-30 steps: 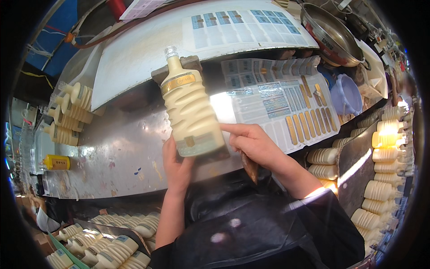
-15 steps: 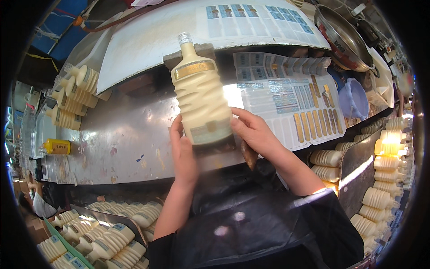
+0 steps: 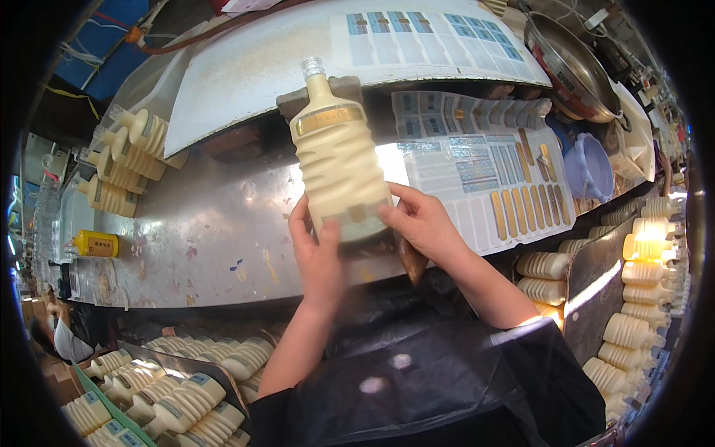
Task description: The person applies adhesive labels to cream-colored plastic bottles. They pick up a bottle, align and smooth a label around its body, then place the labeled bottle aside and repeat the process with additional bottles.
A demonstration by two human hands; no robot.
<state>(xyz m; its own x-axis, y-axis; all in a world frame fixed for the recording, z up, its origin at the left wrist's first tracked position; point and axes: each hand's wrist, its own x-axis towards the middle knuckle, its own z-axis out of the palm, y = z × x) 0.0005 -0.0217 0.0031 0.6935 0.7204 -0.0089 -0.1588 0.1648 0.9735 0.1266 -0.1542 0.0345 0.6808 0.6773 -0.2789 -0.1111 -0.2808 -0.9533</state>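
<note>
Both hands are still gripping the cream bottle (image 3: 341, 165), now tipped a bit straighter over the shiny metal table (image 3: 208, 238). Left hand (image 3: 319, 253) is holding its bottom, right hand (image 3: 421, 223) is pressing its side.

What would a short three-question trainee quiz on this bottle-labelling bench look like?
1. True or false: both hands grip the cream ribbed bottle.
2. Which hand is at the bottle's lower right: A) left hand B) right hand?
3. What colour is the band around the bottle's shoulder?

Key: 1 true. 2 B. 3 gold.
</note>
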